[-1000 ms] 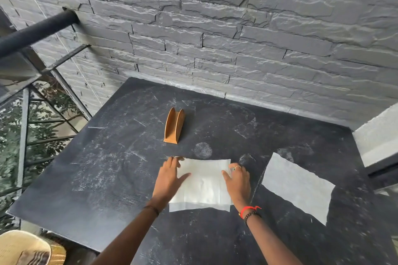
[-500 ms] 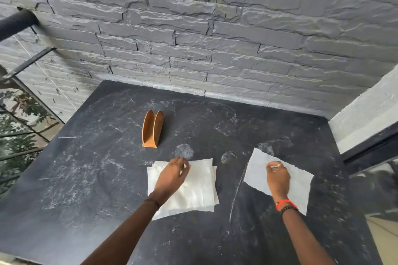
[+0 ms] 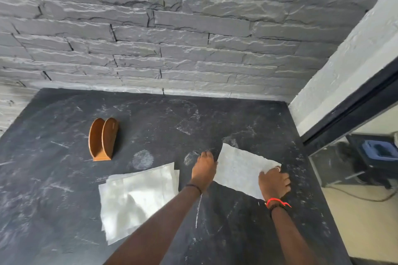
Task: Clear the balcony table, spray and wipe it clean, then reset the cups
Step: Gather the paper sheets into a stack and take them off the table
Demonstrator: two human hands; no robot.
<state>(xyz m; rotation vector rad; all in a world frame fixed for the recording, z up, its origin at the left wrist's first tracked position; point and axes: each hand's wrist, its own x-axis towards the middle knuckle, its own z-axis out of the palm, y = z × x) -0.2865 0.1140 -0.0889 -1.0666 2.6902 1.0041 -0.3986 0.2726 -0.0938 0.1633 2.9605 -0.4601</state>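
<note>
Fingers [image 3: 206,154] of left hand [image 3: 204,168] are bending down onto left edge of loose napkin [image 3: 239,170]; pinching or only pressing, I cannot tell. Fingers [image 3: 284,179] of right hand [image 3: 274,185] are curling round its near right corner, gripping. Left hand is now coming off napkin stack [image 3: 137,198], which is lying alone on table [image 3: 53,178] near wooden holder [image 3: 103,139]. I am judging clearing is continuing; cups not in view.
</note>
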